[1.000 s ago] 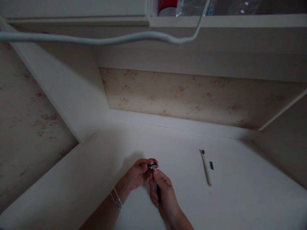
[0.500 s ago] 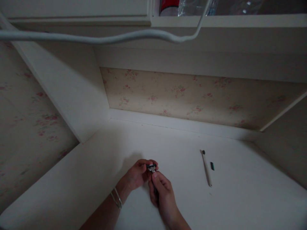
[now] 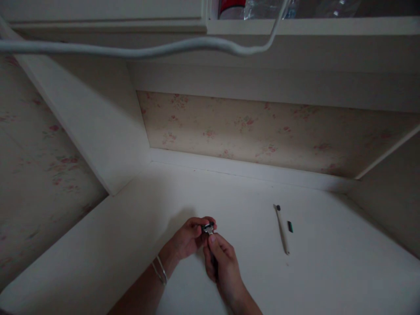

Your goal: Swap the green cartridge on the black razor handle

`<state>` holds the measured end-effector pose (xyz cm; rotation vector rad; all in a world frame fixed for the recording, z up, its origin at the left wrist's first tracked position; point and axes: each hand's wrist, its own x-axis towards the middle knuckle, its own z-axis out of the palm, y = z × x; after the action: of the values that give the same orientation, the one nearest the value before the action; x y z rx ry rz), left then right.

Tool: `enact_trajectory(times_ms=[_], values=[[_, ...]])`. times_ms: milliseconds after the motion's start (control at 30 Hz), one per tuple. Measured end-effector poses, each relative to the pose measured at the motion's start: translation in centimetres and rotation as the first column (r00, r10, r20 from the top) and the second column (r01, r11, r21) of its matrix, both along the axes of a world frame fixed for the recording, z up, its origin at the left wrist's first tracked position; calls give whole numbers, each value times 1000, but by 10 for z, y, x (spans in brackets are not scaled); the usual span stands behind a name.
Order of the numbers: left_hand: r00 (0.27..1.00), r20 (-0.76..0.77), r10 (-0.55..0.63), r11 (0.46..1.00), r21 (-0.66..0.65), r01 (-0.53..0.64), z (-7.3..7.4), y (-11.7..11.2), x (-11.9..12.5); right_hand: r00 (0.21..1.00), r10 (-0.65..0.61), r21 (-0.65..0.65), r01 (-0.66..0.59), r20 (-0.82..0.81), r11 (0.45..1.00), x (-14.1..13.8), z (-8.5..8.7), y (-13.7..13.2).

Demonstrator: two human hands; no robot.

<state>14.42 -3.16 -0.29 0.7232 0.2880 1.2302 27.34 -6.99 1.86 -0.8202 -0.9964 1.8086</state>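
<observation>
Both my hands meet low in the middle of the white desk top (image 3: 138,236). My left hand (image 3: 187,238), with thin bangles on the wrist, pinches the small shiny metal head of a razor-like tool (image 3: 208,228). My right hand (image 3: 221,262) is curled round the tool's dark handle, its thumb pressed just under the metal head. The handle is mostly hidden by the fingers.
A thin pale stick with a dark tip (image 3: 282,229) lies to the right, a small dark piece (image 3: 290,226) beside it. Flowered wallpaper (image 3: 249,131) backs the recess. A white cable (image 3: 164,48) hangs overhead; a red-labelled container (image 3: 231,8) stands on the upper shelf.
My right hand has shifted slightly, its thumb moving down a little on the tool. The left hand stays pinched on the metal head.
</observation>
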Motion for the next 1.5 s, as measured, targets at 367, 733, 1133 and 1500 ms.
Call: enact_trajectory(times_ms=[367, 733, 1133, 1500], values=[[1000, -6, 20, 999, -33, -20, 1, -1, -1, 997, -7, 9, 6, 73, 1000, 0, 9, 0], [998, -59, -11, 999, -47, 9, -15, 3, -10, 992, 122, -71, -122, -1, 990, 5, 7, 4], [994, -89, -57, 996, -68, 51, -12, 3, -12, 984, 180, -123, -180, -11, 976, 12, 7, 4], [995, -102, -20, 995, -100, 10, -14, 2, -10, 986, 165, -90, -166, -19, 982, 11, 3, 6]])
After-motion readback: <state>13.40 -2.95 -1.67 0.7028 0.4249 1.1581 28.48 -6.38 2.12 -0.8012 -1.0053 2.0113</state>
